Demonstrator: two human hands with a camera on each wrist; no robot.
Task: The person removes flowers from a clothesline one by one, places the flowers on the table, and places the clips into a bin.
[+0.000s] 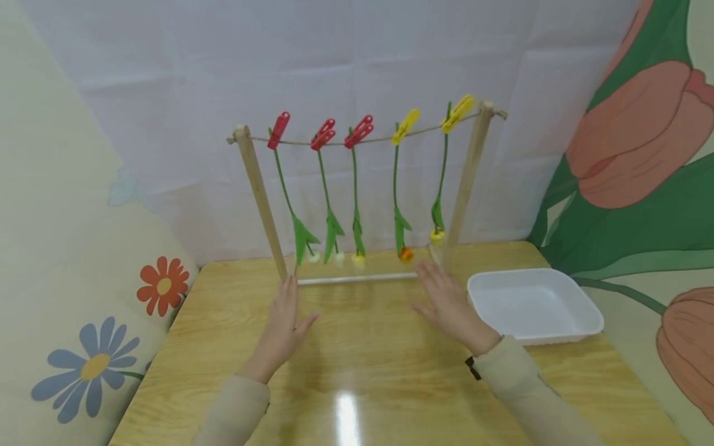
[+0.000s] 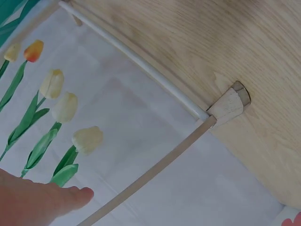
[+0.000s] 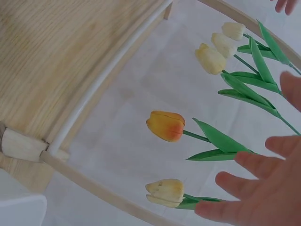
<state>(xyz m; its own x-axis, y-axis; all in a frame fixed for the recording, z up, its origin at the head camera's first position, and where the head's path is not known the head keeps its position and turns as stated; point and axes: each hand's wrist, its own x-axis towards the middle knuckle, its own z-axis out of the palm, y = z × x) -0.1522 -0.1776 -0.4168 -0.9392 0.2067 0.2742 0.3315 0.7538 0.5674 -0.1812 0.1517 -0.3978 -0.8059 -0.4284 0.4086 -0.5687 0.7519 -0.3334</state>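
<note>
Artificial tulips hang head-down from a twine cord on a wooden frame, each stem clipped by a clothespin. Three are red, among them a red clothespin at the left; two are yellow, among them a yellow clothespin at the right. One orange tulip hangs among pale ones such as the cream tulip. My left hand, fingers straight, reaches toward the frame's left post. Near the right post, my right hand has its fingers spread. Neither hand holds anything.
To the right of my right hand stands a white plastic tray on the wooden table. A white rod joins the bottoms of the posts. Behind hangs a white cloth; painted flowers decorate the walls on both sides.
</note>
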